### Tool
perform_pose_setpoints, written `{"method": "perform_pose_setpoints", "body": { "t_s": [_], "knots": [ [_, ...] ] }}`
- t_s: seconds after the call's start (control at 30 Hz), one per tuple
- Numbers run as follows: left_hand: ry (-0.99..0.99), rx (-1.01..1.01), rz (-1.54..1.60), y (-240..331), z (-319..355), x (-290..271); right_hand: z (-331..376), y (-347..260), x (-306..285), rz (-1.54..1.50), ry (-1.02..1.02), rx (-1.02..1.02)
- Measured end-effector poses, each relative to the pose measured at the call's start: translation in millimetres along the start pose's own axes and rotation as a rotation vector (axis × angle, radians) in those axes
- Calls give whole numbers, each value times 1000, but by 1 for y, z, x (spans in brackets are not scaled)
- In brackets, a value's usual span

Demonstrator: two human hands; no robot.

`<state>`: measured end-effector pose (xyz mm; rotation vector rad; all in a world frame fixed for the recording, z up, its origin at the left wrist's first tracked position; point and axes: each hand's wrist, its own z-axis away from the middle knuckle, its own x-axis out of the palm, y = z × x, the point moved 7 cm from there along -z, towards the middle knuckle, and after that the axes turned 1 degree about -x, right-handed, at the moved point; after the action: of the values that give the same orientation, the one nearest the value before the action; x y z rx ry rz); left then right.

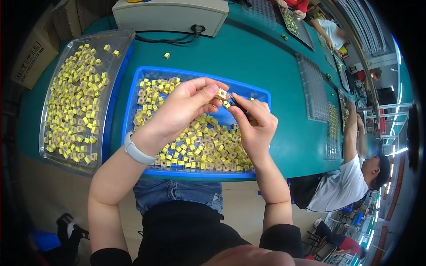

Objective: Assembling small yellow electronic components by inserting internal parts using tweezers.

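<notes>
My left hand (188,104) is closed, pinching a small yellow-wrapped block-shaped component (222,94) between thumb and fingers. Close beside it, my right hand (258,126) grips a dark, slim hand tool (238,105), whose kind I cannot make out. The tool's tip meets or nearly meets the component. Both hands are above a blue plastic bin (128,113), which holds many loose yellow components (208,146) of the same sort. Part of the blue bottom shows behind my fingers.
A clear tray (106,64) of similar parts rests on a blue bin at left. A beige machine (171,20) with a black cable stands at the back. Clear plastic trays (310,88) lie to the right, where a person in white (341,186) works. One loose component (167,55) sits on the green table.
</notes>
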<state>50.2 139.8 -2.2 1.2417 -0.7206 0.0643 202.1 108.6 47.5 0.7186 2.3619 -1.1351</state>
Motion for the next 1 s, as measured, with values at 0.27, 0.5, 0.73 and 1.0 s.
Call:
{"method": "perform_pose_setpoints", "body": {
  "t_s": [0.27,0.5,0.73,1.0],
  "knots": [
    [-15,-11,-90,0,1,2,0,-5,1,24,-18,-65],
    [-40,-12,-66,-1,1,2,1,-3,1,18,-11,-46],
    [-7,-36,161,-3,1,-7,1,12,8,26,-54,224],
    [134,-147,387,-10,1,-20,17,41,45,203,-612,354]
  ]
}}
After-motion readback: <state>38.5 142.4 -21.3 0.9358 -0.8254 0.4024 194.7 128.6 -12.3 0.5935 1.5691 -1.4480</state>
